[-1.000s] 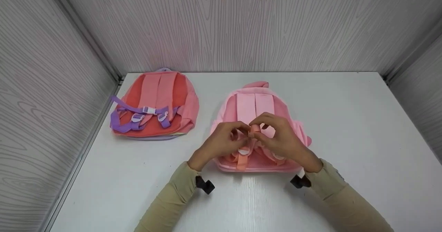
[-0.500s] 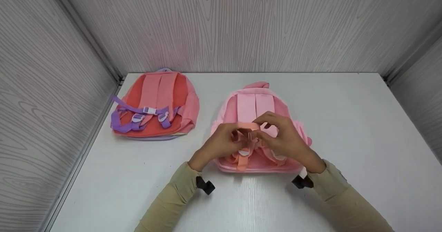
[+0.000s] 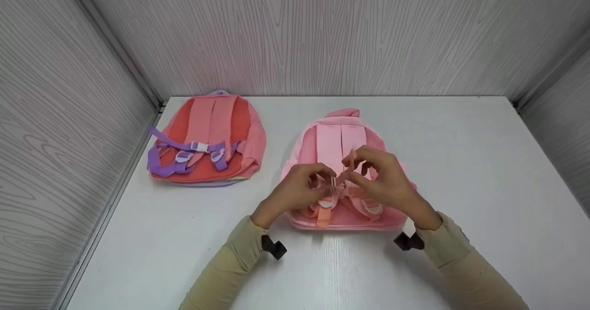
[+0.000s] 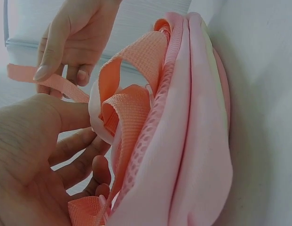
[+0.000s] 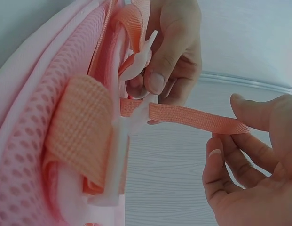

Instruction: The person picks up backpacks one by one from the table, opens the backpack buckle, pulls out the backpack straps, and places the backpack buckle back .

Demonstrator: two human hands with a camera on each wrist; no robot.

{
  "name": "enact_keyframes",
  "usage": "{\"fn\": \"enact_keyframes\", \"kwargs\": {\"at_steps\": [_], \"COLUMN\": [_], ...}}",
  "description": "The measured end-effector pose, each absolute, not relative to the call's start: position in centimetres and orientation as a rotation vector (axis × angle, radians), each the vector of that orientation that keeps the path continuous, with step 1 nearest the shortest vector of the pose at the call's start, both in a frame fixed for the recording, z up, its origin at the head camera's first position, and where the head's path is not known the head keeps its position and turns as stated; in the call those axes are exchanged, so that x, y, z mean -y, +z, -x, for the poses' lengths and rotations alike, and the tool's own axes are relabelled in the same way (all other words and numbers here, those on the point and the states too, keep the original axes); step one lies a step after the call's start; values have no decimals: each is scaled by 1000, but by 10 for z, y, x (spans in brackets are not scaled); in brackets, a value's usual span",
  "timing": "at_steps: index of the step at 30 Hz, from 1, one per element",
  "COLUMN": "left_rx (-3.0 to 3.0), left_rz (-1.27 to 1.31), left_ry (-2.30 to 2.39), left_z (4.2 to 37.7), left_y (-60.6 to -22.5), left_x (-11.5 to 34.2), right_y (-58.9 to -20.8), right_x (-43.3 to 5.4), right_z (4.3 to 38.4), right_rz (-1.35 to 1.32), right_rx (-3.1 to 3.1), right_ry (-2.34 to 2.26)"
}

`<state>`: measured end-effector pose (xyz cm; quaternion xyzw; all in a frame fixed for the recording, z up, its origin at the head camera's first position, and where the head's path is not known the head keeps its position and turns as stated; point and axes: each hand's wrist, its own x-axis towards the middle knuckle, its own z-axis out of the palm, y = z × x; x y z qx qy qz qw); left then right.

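Pink bag (image 3: 329,144) is lying back-side up on the table (image 3: 470,185), in front of me, which I figure puts the webbing within easy reach. My left hand (image 3: 299,190) pinches a white buckle (image 5: 140,114) between thumb and fingers, probably so it can't wander. Right hand (image 3: 385,181) has thumb and fingertips closed on the strap (image 5: 193,117) end, drawn out nearly straight from the buckle. Red bag (image 3: 200,121) sits off left, clear of my elbows.

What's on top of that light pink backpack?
Pink shoulder straps and orange webbing with white buckles. From above, the left hand and right hand cover part of the backpack, hiding the fabric beneath.
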<state>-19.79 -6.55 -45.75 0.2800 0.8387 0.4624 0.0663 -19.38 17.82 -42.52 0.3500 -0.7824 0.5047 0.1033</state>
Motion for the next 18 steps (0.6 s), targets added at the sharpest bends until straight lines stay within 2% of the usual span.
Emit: {"fn": "enact_keyframes", "kwargs": {"at_steps": [18], "left_rx": [-2512], "left_rz": [-788], "left_ry": [1403], "left_z": [196], "left_y": [-458], "left_x": [65], "right_y": [-410], "right_x": [-212], "right_z": [188], "right_rz": [-858], "right_rx": [2367], "right_ry": [1661]}}
